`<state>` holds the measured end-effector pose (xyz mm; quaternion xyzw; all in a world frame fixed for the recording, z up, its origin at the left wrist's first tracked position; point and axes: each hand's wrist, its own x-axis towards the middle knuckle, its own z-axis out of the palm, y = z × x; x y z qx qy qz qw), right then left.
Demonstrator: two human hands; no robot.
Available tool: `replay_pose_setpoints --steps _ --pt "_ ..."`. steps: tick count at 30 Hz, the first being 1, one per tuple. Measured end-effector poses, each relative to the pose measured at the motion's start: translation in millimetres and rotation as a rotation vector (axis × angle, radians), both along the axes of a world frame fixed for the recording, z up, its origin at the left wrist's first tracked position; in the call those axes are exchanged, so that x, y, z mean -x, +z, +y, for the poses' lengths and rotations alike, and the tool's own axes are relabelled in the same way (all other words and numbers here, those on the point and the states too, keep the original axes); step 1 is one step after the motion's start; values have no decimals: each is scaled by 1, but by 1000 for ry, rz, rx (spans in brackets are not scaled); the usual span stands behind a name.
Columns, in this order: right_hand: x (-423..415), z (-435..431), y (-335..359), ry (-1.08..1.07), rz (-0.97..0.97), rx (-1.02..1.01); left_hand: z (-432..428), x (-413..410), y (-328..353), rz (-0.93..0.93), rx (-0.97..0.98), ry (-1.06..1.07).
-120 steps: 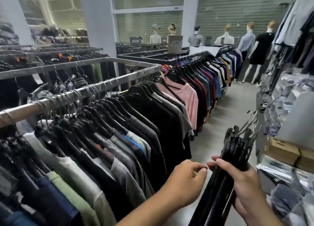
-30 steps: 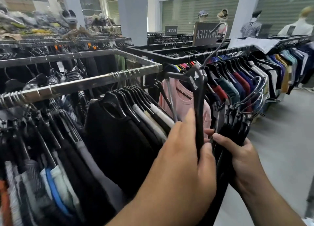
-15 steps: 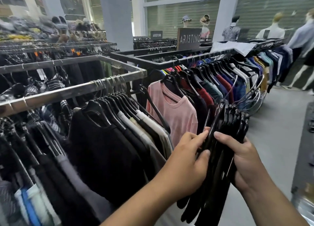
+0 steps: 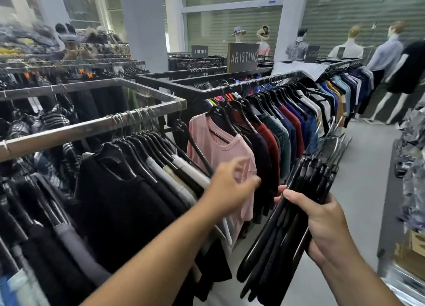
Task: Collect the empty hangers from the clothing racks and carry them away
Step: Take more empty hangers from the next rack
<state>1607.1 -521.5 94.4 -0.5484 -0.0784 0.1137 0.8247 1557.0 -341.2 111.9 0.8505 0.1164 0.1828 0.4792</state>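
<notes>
Blurring left hand [image 4: 232, 186]; right hand [image 4: 322, 223] grips hanger stack [image 4: 296, 202], hooks indistinct.

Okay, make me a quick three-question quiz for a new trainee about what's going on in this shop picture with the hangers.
1. True or false: the right hand grips a bundle of black hangers.
2. The left hand is: A) holding a hanger, B) open and empty, reaching toward the racks, C) out of view.
3. What colour is the T-shirt hanging just beyond the left hand?

Key: 1 true; 2 B; 3 pink.
</notes>
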Motion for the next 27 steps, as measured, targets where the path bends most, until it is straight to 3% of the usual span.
replay_pose_setpoints --steps 3,7,14,22,27 --pt "1 -7 1 -6 -23 29 51 -42 7 124 220 302" --pt "2 -15 3 1 -58 64 94 -76 10 152 487 452" --pt "-2 -21 -1 21 -50 93 107 -96 8 300 462 422" --pt "-5 -19 -8 36 -46 109 104 -97 1 29 453 480" --pt "-7 -15 -8 44 -41 89 83 -79 22 -81 451 357"
